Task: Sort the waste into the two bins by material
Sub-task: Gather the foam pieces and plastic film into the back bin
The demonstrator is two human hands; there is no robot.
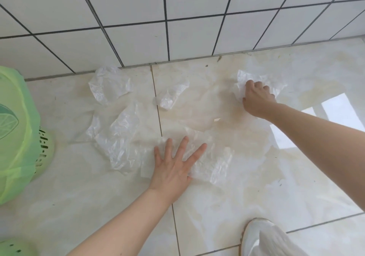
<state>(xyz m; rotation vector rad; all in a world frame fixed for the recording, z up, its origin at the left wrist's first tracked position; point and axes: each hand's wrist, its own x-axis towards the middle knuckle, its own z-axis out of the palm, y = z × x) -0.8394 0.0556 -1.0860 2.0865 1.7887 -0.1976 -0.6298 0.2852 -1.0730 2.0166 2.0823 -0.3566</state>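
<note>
Several crumpled clear plastic bags lie on the pale tiled floor. My left hand [175, 162] is spread flat, fingers straight, pressing on a thin white sheet [205, 156] at the centre. My right hand [256, 97] is further off to the right, fingers curled round a crumpled clear bag [245, 77] near the wall. Another clear bag [110, 85] lies by the wall at left, a small one [171, 95] in the middle, and a large one [120, 143] left of my left hand. A green bin [17, 137] with a green liner stands at the left edge.
A white tiled wall [177, 18] with dark grout runs along the back. The rim of a second green bin [15, 247] shows at the bottom left corner. A white shoe [254, 234] and pale trouser leg are at the bottom right. Window glare marks the floor at right.
</note>
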